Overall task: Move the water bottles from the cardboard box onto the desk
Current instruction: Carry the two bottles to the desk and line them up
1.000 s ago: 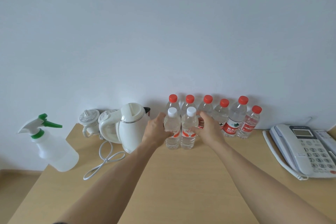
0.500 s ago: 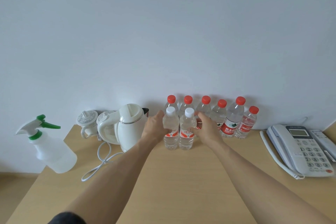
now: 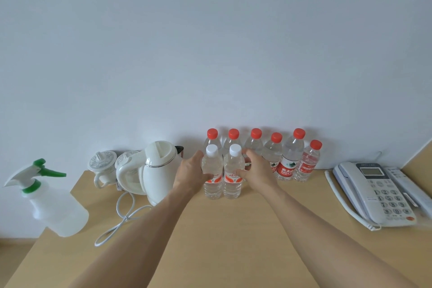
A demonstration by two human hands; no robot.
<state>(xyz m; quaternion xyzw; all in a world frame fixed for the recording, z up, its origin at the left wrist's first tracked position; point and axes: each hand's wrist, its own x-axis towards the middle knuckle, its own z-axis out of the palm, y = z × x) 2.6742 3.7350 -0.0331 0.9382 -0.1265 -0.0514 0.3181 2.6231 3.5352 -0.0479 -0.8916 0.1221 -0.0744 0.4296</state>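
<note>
Two white-capped water bottles point(image 3: 222, 172) stand upright on the table point(image 3: 233, 241), touching — just in front of six red-capped bottles point(image 3: 275, 154) along the wall. Left hand point(image 3: 190, 172) curls its fingers round the left bottle; right hand point(image 3: 256, 169) grips the right one.

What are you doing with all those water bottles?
A person is lining up water bottles on the desk. The left hand holds one white-capped bottle and the right hand holds another, both standing upright on the wood. Behind them, six red-capped bottles stand in a row along the wall, between a white kettle and a phone.
</note>
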